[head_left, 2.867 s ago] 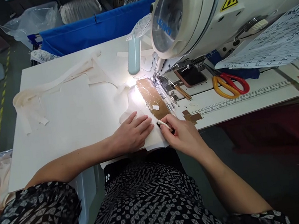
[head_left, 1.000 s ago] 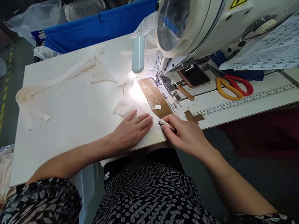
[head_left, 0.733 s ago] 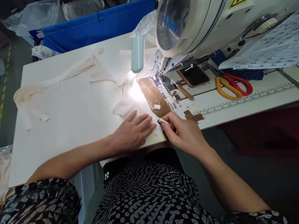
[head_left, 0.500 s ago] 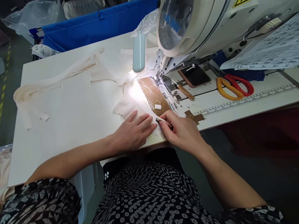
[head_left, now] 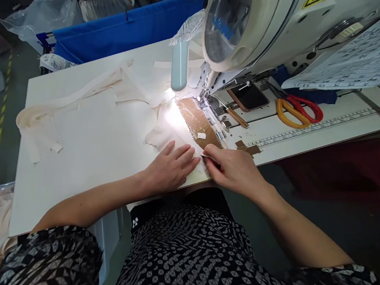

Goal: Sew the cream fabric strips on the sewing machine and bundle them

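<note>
My left hand [head_left: 172, 167] lies flat, fingers stretched out, on the cream fabric [head_left: 166, 131] near the front edge of the table. Beside it, the thumb and forefinger of my right hand [head_left: 229, 167] are pinched on the fabric's edge; the fingers cover most of that spot. From there the fabric runs up to the lit needle area of the sewing machine [head_left: 247, 20]. Along its right side lies a brown taped patch [head_left: 195, 116] with a small white piece [head_left: 201, 136] on it.
Right of the machine bed lie a wooden-handled tool [head_left: 237, 117], a phone [head_left: 250, 96] and scissors [head_left: 299, 110] with yellow and red handles. A ruler strip [head_left: 316, 128] runs along the table. Long cream strips [head_left: 74, 99] lie at left, before a blue cloth barrier [head_left: 110, 34].
My right hand has shifted slightly right, and its fingers now cover more of the pinched edge, whose dark tip showed before. My left hand stays flat in place. The view has moved slightly.
</note>
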The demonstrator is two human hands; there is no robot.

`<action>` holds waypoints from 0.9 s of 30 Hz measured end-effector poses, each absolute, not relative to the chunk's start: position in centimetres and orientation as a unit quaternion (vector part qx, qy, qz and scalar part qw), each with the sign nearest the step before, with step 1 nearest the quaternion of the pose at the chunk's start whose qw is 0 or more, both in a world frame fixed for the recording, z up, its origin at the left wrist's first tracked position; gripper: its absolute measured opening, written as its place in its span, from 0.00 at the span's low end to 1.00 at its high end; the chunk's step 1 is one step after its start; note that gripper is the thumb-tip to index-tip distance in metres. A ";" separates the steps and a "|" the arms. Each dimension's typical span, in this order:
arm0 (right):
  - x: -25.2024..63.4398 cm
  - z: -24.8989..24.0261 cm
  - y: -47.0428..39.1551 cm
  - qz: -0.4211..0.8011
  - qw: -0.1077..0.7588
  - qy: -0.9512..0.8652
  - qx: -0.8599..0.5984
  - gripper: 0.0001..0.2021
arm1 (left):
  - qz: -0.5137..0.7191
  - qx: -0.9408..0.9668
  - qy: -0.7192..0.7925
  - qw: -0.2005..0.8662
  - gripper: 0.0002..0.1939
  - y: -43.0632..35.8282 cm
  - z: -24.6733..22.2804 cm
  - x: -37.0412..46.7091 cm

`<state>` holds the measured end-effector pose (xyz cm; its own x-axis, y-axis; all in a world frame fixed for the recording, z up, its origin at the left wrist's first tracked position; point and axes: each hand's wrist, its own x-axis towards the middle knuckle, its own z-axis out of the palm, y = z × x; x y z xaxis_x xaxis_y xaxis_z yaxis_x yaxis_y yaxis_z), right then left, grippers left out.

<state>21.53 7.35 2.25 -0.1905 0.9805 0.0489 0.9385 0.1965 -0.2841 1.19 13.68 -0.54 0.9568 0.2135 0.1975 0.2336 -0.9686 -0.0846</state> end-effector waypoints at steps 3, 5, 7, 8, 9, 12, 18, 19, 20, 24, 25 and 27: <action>22.4 2.6 6.3 0.124 0.110 -0.756 -0.634 0.06 | -0.097 -0.987 -0.113 0.056 0.22 13.6 -0.6 1.2; 22.8 2.7 5.8 0.157 0.134 -0.739 -0.641 0.06 | -0.102 -0.986 -0.115 0.062 0.22 13.6 -0.7 1.2; 22.8 2.5 5.7 0.186 0.172 -0.717 -0.649 0.05 | -0.110 -0.985 -0.114 0.066 0.22 13.5 -0.8 1.3; 22.8 2.4 5.7 0.193 0.190 -0.707 -0.653 0.05 | -0.113 -0.985 -0.113 0.068 0.21 13.5 -0.8 1.3; 22.6 2.2 5.8 0.193 0.206 -0.699 -0.657 0.06 | -0.116 -0.984 -0.112 0.069 0.21 13.5 -0.9 1.3; 22.2 1.6 6.2 0.170 0.227 -0.696 -0.660 0.06 | -0.115 -0.985 -0.111 0.071 0.21 13.5 -0.9 1.4; 21.7 1.1 6.5 0.136 0.215 -0.714 -0.652 0.06 | -0.103 -0.986 -0.116 0.064 0.23 13.5 -0.9 1.4; 21.7 1.1 6.6 0.133 0.210 -0.715 -0.653 0.06 | -0.103 -0.986 -0.116 0.062 0.23 13.5 -0.9 1.5; 21.6 1.2 6.7 0.130 0.205 -0.717 -0.654 0.06 | -0.103 -0.986 -0.117 0.060 0.23 13.4 -0.9 1.5; 21.3 1.5 7.1 0.116 0.170 -0.734 -0.648 0.07 | -0.105 -0.985 -0.120 0.070 0.22 13.4 -1.1 1.5; 21.4 1.6 7.2 0.114 0.157 -0.740 -0.644 0.07 | -0.107 -0.984 -0.120 0.074 0.22 13.4 -1.1 1.4; 21.6 2.0 7.1 0.114 0.134 -0.753 -0.634 0.07 | -0.111 -0.983 -0.119 0.079 0.22 13.4 -1.1 1.4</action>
